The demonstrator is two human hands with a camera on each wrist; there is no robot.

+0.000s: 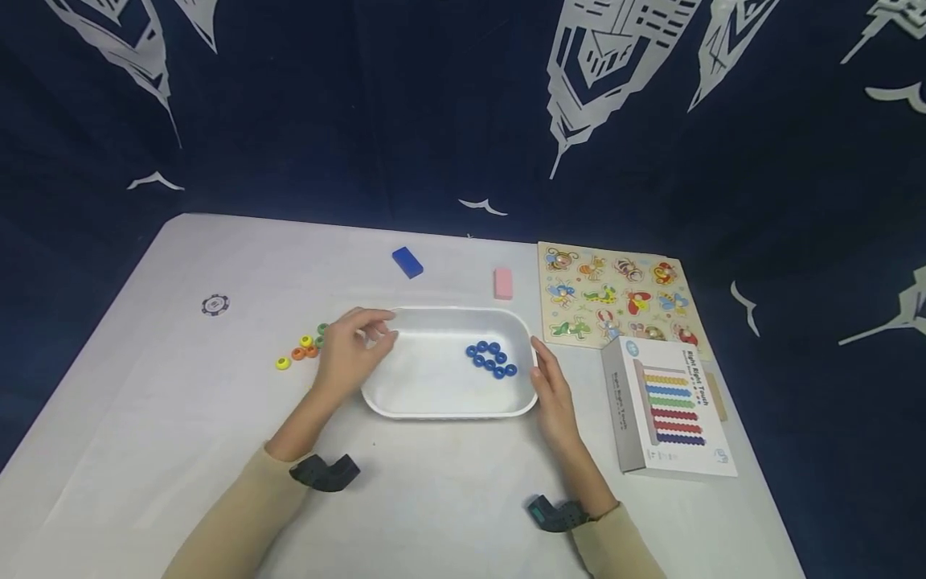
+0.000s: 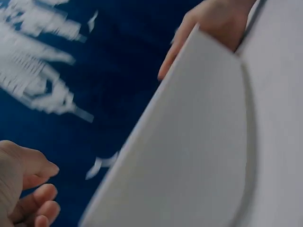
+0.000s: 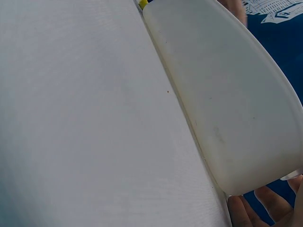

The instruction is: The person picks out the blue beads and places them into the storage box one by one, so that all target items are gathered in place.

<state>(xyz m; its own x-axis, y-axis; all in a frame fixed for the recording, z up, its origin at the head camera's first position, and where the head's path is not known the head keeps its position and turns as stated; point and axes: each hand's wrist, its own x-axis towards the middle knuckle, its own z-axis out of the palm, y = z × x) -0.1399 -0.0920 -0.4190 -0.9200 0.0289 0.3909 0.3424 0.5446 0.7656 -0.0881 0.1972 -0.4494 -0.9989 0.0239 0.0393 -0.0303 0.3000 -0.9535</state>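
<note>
A white tray (image 1: 427, 394) lies on the table, holding several blue beads (image 1: 489, 364) toward its right side. My left hand (image 1: 350, 354) hovers by the tray's left end, fingers loosely bent, thumb and fingertips apart. In the left wrist view those fingers (image 2: 40, 208) are clear of the tray wall, with nothing seen between them. My right hand (image 1: 555, 398) rests against the tray's right end, its fingers along the outer wall; the right wrist view shows the fingers (image 3: 272, 203) beside that end. Yellow, orange and green beads (image 1: 298, 354) lie just left of my left hand, partly hidden by it.
Behind the tray lie a blue block (image 1: 408, 262) and a pink block (image 1: 503, 284). To the right are a wooden insect puzzle board (image 1: 615, 293) and a white toy box (image 1: 669, 406). A round chip-like disc (image 1: 215, 305) lies far left.
</note>
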